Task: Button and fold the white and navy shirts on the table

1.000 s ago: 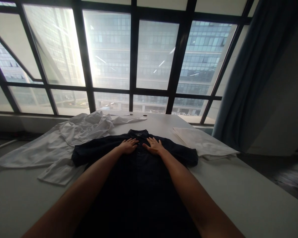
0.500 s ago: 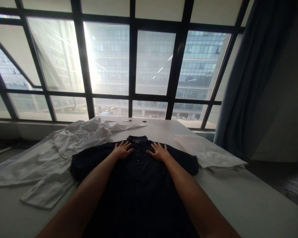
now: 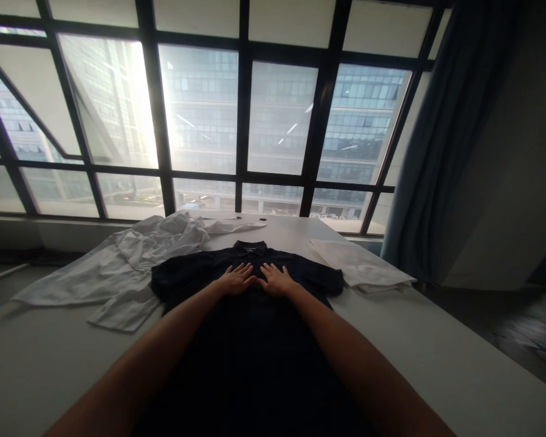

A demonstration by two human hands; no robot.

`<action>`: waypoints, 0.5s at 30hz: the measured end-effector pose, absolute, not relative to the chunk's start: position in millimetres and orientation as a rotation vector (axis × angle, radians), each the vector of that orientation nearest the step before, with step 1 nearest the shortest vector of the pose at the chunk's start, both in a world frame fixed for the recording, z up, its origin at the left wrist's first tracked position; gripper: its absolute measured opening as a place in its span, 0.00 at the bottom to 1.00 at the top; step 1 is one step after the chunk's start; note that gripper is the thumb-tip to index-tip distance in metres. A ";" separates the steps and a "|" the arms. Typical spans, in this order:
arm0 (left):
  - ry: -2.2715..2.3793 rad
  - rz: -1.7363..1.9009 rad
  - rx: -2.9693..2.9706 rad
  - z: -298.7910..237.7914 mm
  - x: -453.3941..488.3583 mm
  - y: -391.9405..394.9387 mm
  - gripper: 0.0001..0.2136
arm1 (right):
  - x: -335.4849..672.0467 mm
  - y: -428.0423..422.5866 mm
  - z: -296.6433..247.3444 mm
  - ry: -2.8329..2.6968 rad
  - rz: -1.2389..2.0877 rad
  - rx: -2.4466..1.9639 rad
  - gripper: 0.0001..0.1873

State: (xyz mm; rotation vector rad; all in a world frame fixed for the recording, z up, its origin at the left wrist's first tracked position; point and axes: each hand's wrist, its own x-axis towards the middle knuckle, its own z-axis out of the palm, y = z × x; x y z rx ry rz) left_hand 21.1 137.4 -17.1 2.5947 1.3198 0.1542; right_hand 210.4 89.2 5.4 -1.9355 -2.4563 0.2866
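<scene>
The shirt (image 3: pixel 255 331) lies front up on the table (image 3: pixel 441 358), its collar (image 3: pixel 250 246) at the far end and its lower part lost in shadow. Both hands are on the upper front of the shirt, just below the collar: the left hand (image 3: pixel 236 280) and the right hand (image 3: pixel 275 281) are palm down with fingers extended, gripping nothing. The thumbs come close at the shirt's middle; whether they touch cannot be told.

Flat palms with light, even pressure should suit this work, since bunched fingertips would likely pucker the cloth. Both hands would do best to bear equally, sweeping outward from the shirt's middle toward the left sleeve (image 3: pixel 175 273) and right sleeve (image 3: pixel 323 279) so that neither side drags. The collar probably wants care, as a hard push toward it could ruck it up.

Left of the shirt, a crumpled white cloth (image 3: pixel 131 258) lies against the left sleeve, so a wide stroke there might catch it. Right of the shirt is a flat, folded cloth (image 3: pixel 361 264). Beyond the shirt stands a window (image 3: pixel 198 109).
</scene>
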 end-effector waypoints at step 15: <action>1.566 0.639 2.546 9.3 10.9 119.1 0.15 | 228.3 88.2 -5.2 -2.364 0.343 -1.918 0.41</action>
